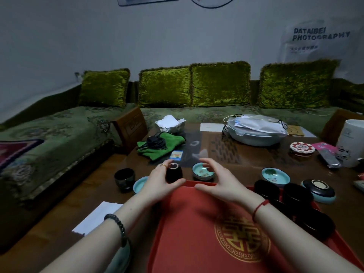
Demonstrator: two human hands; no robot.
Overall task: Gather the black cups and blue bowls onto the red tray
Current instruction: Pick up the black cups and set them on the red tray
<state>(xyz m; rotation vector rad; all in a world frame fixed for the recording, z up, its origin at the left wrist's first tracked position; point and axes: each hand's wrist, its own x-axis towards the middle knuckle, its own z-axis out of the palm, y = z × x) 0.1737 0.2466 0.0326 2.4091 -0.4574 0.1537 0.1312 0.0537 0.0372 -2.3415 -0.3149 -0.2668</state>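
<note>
The red tray (197,223) with a gold emblem lies in front of me. My left hand (161,181) grips an upside-down black cup (173,173) at the tray's far edge. My right hand (215,179) hovers open, fingers curved over a blue bowl (202,172) just beyond the tray. Several black cups (297,195) stand upside down along the tray's right side. Another black cup (124,177) stands upright at the left, next to a blue bowl (140,184) partly hidden by my left hand. More blue bowls (275,175) sit to the right, one (319,191) overturned.
A green cloth with a black cable (157,144), a small card box (176,155), a large lidded dish (256,133), a white mug (352,144), and a red-and-white coaster (302,148) crowd the wooden table. White paper (96,217) lies at the left. A green sofa stands behind.
</note>
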